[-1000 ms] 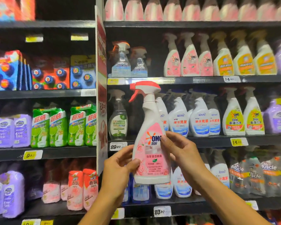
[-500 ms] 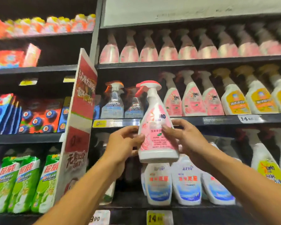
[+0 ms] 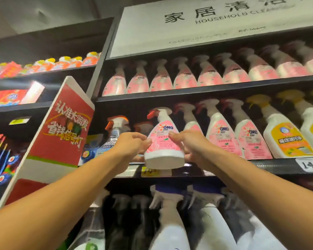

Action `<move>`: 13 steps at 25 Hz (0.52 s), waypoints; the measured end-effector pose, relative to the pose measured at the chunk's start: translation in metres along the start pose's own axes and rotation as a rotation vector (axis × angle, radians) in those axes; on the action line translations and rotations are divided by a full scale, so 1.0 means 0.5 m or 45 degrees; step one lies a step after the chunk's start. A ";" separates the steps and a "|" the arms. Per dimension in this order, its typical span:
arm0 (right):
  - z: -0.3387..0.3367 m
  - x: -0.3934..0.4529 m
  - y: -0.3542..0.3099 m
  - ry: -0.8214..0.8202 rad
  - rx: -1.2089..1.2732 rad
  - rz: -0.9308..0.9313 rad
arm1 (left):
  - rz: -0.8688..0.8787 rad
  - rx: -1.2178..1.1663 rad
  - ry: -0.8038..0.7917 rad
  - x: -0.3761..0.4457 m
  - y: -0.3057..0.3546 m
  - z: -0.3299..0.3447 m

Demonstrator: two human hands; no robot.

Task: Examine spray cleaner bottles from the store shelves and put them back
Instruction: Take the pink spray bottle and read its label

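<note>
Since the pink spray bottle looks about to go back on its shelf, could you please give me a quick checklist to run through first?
1. Pink OMO bottle held by both hands, left hand and right hand: ok.
2. Bottle upright, trigger on top: ok.
3. Base above the shelf edge: not ok, it hangs in front.
4. Free slot beside the matching pink bottles: cannot tell.
5. Label facing out: ok.

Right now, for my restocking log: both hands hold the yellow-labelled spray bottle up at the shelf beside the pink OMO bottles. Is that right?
Not quite: the bottle held has a pink OMO label, not a yellow one. The head view shows the left hand and right hand holding it at the shelf beside the pink OMO bottles.
</note>
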State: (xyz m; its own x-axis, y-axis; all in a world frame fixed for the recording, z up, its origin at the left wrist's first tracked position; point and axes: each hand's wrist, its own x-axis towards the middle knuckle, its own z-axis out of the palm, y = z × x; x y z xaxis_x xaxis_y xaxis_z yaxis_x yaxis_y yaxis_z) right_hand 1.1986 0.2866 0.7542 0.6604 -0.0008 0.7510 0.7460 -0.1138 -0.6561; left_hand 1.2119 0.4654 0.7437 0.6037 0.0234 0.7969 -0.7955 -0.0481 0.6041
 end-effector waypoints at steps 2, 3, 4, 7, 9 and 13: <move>0.000 0.032 -0.005 0.016 -0.028 -0.005 | 0.030 0.052 0.028 0.037 0.003 0.002; 0.001 0.046 -0.006 0.017 -0.037 -0.003 | 0.048 0.083 0.026 0.052 0.003 0.002; 0.001 0.060 -0.006 0.014 -0.048 -0.007 | 0.063 0.118 0.021 0.064 0.005 0.003; 0.000 0.092 -0.001 0.013 -0.085 -0.017 | 0.091 0.159 -0.028 0.097 -0.005 0.000; 0.002 0.106 0.007 -0.008 -0.176 -0.016 | 0.088 0.172 -0.038 0.116 -0.023 -0.006; 0.004 0.125 0.029 0.018 -0.341 -0.047 | 0.084 0.186 -0.057 0.137 -0.063 -0.006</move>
State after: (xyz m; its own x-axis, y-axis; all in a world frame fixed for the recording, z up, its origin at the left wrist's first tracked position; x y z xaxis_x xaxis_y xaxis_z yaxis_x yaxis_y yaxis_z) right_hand 1.2510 0.2870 0.7917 0.6306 -0.0053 0.7761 0.7190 -0.3725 -0.5867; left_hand 1.2782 0.4714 0.7795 0.5545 -0.0293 0.8317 -0.8195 -0.1931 0.5396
